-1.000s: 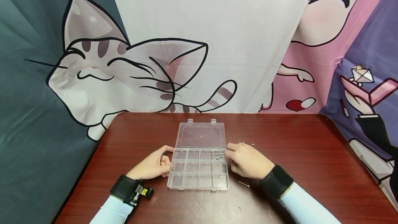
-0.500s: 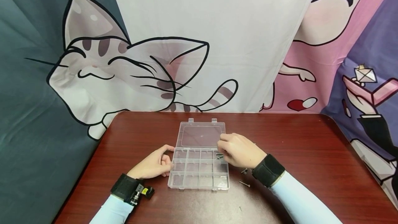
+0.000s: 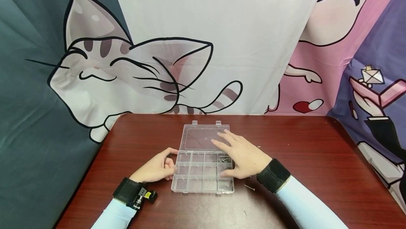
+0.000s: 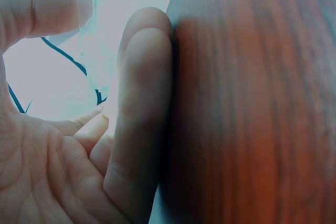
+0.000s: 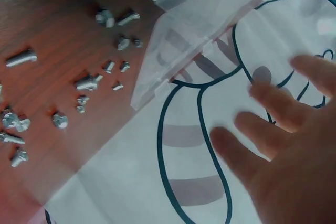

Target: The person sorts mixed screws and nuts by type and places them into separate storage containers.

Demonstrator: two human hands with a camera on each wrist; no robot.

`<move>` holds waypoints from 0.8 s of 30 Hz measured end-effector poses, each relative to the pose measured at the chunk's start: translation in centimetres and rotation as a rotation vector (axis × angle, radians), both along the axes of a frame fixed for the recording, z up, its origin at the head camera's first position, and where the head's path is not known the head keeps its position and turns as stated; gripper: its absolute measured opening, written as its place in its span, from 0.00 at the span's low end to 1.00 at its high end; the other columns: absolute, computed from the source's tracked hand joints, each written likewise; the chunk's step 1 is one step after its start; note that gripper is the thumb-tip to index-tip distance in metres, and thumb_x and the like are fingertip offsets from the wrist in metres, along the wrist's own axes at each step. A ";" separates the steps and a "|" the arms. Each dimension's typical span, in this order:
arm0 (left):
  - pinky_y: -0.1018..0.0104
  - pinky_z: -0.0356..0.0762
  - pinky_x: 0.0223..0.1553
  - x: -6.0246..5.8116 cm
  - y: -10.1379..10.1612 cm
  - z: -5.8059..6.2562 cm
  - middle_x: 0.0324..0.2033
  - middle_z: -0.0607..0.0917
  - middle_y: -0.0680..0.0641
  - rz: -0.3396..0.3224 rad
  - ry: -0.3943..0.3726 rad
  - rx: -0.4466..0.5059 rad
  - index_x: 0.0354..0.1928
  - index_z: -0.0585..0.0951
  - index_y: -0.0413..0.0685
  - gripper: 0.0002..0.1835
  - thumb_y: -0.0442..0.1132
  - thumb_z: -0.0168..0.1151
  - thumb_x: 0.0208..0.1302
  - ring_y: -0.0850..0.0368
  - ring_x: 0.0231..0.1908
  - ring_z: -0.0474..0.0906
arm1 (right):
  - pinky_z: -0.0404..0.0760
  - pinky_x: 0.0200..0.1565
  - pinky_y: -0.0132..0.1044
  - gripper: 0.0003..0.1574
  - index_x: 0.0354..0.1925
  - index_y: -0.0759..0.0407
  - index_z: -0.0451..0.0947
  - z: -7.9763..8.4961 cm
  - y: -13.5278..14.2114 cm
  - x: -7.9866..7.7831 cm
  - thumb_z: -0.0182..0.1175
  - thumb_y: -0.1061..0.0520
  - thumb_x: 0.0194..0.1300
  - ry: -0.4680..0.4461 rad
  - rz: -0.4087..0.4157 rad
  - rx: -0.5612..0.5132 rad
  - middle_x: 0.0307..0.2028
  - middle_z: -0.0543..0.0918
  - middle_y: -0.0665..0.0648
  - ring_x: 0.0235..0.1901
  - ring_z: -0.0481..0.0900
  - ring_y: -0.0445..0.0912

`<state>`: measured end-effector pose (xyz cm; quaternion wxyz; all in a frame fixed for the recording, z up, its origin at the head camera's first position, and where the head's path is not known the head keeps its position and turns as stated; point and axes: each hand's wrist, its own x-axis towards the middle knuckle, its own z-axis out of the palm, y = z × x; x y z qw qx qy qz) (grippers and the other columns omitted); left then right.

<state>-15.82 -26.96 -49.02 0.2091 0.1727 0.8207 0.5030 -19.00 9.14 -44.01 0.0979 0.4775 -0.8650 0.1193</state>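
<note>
A clear plastic compartment box (image 3: 203, 169) lies on the table with its lid (image 3: 203, 137) folded back. My left hand (image 3: 155, 167) holds the box by its left edge, thumb and fingertips right at the wall. In the left wrist view, a fingertip (image 4: 79, 11) overlaps the clear plastic, and other fingers lie along the tabletop. Over the box's right side, my right hand (image 3: 244, 155) hovers with fingers spread and nothing in them. Several small metal screws (image 3: 223, 159) lie in the back right compartment, beside this hand.
Loose bolts (image 5: 105, 18) and smaller screws are scattered on the table (image 3: 301, 172) right of the box, partly behind my right hand. One long screw (image 3: 249, 187) lies nearer the front. A printed cat curtain (image 3: 190, 63) hangs behind the table's far edge.
My right hand has moved left from the table beside the box to over its right side, and its bunched fingers have spread. The left hand stays at the box edge.
</note>
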 end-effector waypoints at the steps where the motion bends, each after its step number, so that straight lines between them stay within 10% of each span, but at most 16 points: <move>1: 0.54 0.84 0.31 0.0 0.0 0.0 0.24 0.80 0.42 0.000 0.000 0.004 0.69 0.62 0.39 0.33 0.37 0.62 0.64 0.45 0.24 0.81 | 0.66 0.66 0.52 0.61 0.75 0.54 0.63 0.0 0.1 0.2 0.61 0.24 0.53 -0.026 -0.015 0.019 0.72 0.64 0.60 0.70 0.63 0.57; 4: 0.54 0.84 0.31 0.0 0.0 0.1 0.24 0.80 0.42 -0.002 0.007 0.005 0.69 0.62 0.38 0.34 0.38 0.63 0.64 0.45 0.24 0.81 | 0.54 0.72 0.56 0.69 0.80 0.52 0.51 0.0 0.3 0.7 0.56 0.18 0.52 -0.065 -0.031 0.044 0.79 0.47 0.58 0.77 0.45 0.58; 10: 0.55 0.84 0.31 0.0 -0.1 0.2 0.23 0.80 0.43 -0.005 0.021 -0.004 0.69 0.62 0.38 0.35 0.39 0.64 0.64 0.46 0.23 0.81 | 0.53 0.72 0.56 0.69 0.80 0.52 0.51 0.0 1.1 1.1 0.54 0.17 0.53 -0.049 -0.041 0.054 0.80 0.43 0.56 0.78 0.41 0.54; 24: 0.55 0.84 0.30 0.0 0.0 0.0 0.24 0.80 0.42 0.005 0.015 -0.014 0.69 0.62 0.39 0.34 0.39 0.63 0.64 0.46 0.23 0.81 | 0.63 0.66 0.60 0.65 0.78 0.53 0.57 -1.3 4.3 2.9 0.59 0.22 0.53 -0.014 -0.074 -0.009 0.77 0.54 0.58 0.75 0.54 0.57</move>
